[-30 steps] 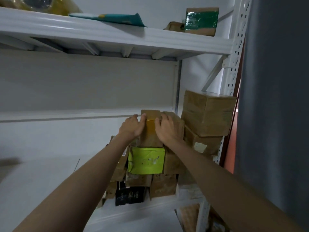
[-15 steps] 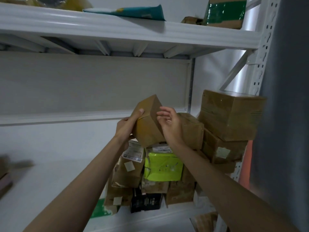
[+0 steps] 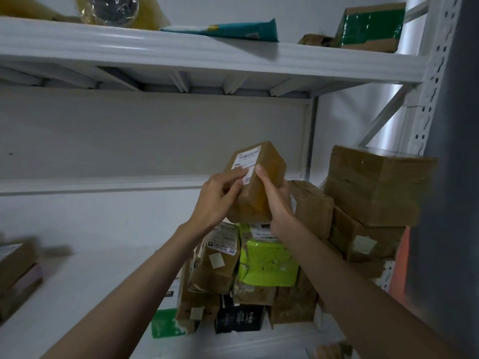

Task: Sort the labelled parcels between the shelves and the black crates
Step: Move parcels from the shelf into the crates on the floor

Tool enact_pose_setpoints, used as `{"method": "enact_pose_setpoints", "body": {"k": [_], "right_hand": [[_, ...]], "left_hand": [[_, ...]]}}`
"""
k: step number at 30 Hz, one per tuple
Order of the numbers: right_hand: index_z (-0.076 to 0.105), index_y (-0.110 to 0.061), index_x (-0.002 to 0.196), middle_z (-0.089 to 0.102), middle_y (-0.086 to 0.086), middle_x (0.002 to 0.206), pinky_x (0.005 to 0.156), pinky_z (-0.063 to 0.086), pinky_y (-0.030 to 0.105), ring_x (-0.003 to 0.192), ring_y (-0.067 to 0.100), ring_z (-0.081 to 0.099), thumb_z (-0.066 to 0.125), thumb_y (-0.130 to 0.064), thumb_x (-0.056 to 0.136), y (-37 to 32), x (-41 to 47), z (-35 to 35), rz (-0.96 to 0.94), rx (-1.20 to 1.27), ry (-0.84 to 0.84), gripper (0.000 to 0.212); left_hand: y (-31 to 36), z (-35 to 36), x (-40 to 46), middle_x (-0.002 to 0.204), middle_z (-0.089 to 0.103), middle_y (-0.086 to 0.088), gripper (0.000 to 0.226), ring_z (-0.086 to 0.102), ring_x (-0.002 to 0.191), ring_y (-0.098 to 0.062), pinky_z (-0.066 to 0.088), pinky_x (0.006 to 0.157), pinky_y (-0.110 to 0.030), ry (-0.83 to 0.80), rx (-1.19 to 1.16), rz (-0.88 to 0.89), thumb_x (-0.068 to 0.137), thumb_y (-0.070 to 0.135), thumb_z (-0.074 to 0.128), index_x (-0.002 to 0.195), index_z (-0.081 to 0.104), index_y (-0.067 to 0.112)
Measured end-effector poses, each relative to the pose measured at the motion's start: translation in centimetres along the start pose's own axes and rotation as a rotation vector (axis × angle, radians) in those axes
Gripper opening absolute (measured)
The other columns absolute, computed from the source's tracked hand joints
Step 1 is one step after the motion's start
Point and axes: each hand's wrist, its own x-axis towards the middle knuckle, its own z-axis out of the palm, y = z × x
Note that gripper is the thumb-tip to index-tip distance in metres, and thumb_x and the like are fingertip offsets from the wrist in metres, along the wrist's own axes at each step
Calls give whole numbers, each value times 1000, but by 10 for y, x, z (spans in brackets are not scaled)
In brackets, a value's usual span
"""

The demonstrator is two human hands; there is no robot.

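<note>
Two hands hold one brown parcel (image 3: 255,182) up in front of the shelf's back panel, above the pile at the right end of the lower shelf (image 3: 85,286); the left hand (image 3: 217,200) curls its fingers against the parcel's left face, thumb laid across the white label (image 3: 246,164); the right hand (image 3: 276,198) grips the opposite side, thumb on the near face beside the label, fingers wrapped behind out of sight; the parcel is tilted, one corner uppermost, clear of the boxes under it.

Directly below lie a labelled brown box (image 3: 220,257) and a lime bag (image 3: 269,263), side by side; beneath them, at the shelf's front edge, sit a black box (image 3: 239,318) and a green packet (image 3: 166,323); against the right upright (image 3: 432,73) stands a stack of larger cartons (image 3: 375,187), the widest on top.

At the shelf's left end the corner of another box (image 3: 15,270) shows, blurred.

The upper shelf (image 3: 181,53) carries a teal mailer (image 3: 225,31) near its middle, a carton with green tape (image 3: 370,24) at its right end, and a yellow bag (image 3: 116,9) towards the left.
</note>
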Motion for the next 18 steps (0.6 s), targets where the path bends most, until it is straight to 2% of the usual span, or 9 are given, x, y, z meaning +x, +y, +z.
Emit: {"method": "enact_pose_setpoints", "body": {"k": [3,5,7,9,12,15,16,17,18], "right_hand": [[45,-37,142,70,1,119,84,61,52,101,27,71,82,-71,50,2,2,-8,11,-17,37,104],[52,-38,137,73,2,116,83,61,55,99,29,73,78,-73,52,2,2,-13,30,20,17,96],[58,-37,133,76,4,112,81,61,56,97,30,75,75,-74,58,1,1,-17,38,30,-32,86],[60,-36,131,76,4,111,84,60,57,98,31,75,73,-77,59,-1,2,-22,26,-2,-54,84],[64,-33,127,77,6,109,87,59,53,99,31,74,65,-78,64,-8,-6,-28,12,-30,-75,77],[69,-27,115,78,4,100,68,60,33,89,23,75,50,-61,91,-15,-15,-36,-12,-45,-97,46],[69,-26,112,78,3,99,65,59,30,85,20,74,48,-58,93,-15,-16,-38,-19,-54,-96,43],[68,-27,113,78,3,103,69,60,31,88,20,74,50,-59,90,-15,-20,-37,-28,-71,-85,44],[66,-29,118,75,3,110,80,60,37,96,22,72,54,-63,82,-14,-23,-35,-47,-98,-74,51]], "left_hand": [[0,1,6,133,61,10,40,54,120,-9,45,95,-28,-30,7,-84,94,36,68,133,65,25],[-2,3,9,131,55,12,57,52,118,-9,43,94,-28,19,-46,-243,90,49,68,140,57,25],[-1,3,12,136,58,8,68,58,116,-12,49,95,-32,-17,-252,-485,89,62,62,144,51,24],[2,4,11,126,69,2,59,66,107,-16,52,88,-35,-159,-495,-658,92,64,54,137,57,26],[10,11,8,116,74,-1,46,69,102,-21,52,83,-40,-221,-719,-706,99,60,39,129,61,32],[16,21,5,114,75,1,47,69,109,-25,52,90,-44,-157,-668,-675,101,60,36,128,62,32],[21,23,3,112,76,3,46,69,108,-24,52,89,-42,-119,-655,-677,101,60,37,126,64,32],[24,25,1,110,76,4,45,70,105,-22,52,86,-39,-78,-639,-684,101,59,38,123,66,32],[29,26,0,107,77,5,44,71,102,-21,53,82,-36,-42,-619,-685,100,58,39,119,68,31]]}}
